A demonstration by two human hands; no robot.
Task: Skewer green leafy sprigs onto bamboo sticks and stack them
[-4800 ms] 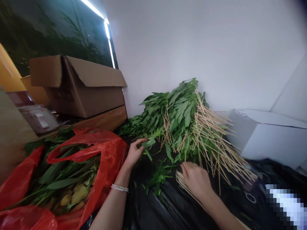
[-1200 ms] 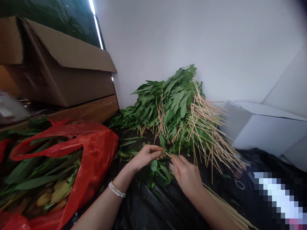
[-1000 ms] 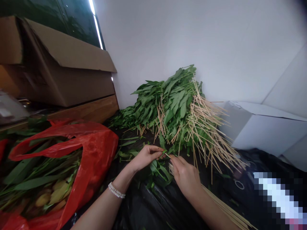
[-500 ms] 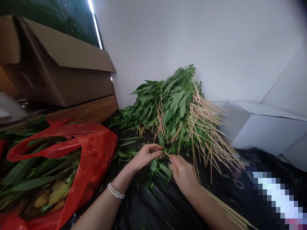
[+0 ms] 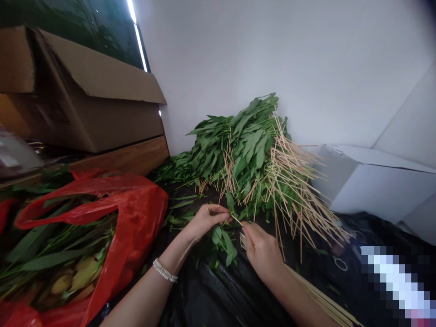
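Note:
My left hand pinches a sprig of green leaves that hangs below its fingertips. My right hand is closed on a thin bamboo skewer, and the skewer's tip meets the leaves at my left fingers. A bundle of loose skewers lies under my right hand and forearm. Just beyond both hands rises a big heap of leafy skewers against the wall, with the sticks fanning out to the right. A beaded bracelet circles my left wrist.
A red plastic bag holding leaves and yellow fruit sits at the left. Cardboard boxes stand on a wooden ledge behind it. A white box is at the right. Black plastic sheeting covers the surface.
Earlier my hands were apart, the left at the heap's edge and the right on the loose skewers. Both have come together with a skewer against a leaf sprig, which has dropped slightly.

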